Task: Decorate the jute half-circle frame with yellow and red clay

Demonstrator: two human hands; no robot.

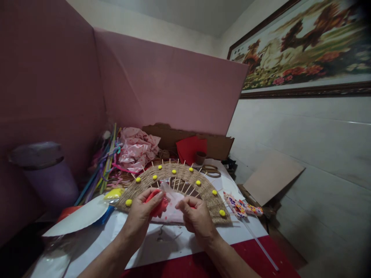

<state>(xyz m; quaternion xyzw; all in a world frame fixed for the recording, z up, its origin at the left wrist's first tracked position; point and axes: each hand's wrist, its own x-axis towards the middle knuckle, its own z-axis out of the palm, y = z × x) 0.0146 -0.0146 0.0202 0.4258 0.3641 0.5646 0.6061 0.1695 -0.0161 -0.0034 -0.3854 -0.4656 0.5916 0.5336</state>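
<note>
My left hand (147,204) is closed on a soft red lump of modelling clay (159,204), with clear plastic wrap (167,188) showing above it. Close by on the right, my right hand (197,216) has its fingers pinched together. A hint of red shows at those fingers, but what they hold is too small to make out. Behind both hands lies a fan-shaped woven twine piece (179,170) with thin sticks poking out of its edges. Yellow clay dots (174,172) sit along its band, and pinkish-white material (175,210) fills part of its inner gap.
At left are a yellow clay packet (114,194), a white disc (84,218), coloured pipe cleaners (108,166) and a purple bin (50,181). Crumpled pink cloth (137,148), red sheets (189,148) and scissors (211,170) lie behind. A patterned bow on a stick (242,206) lies right.
</note>
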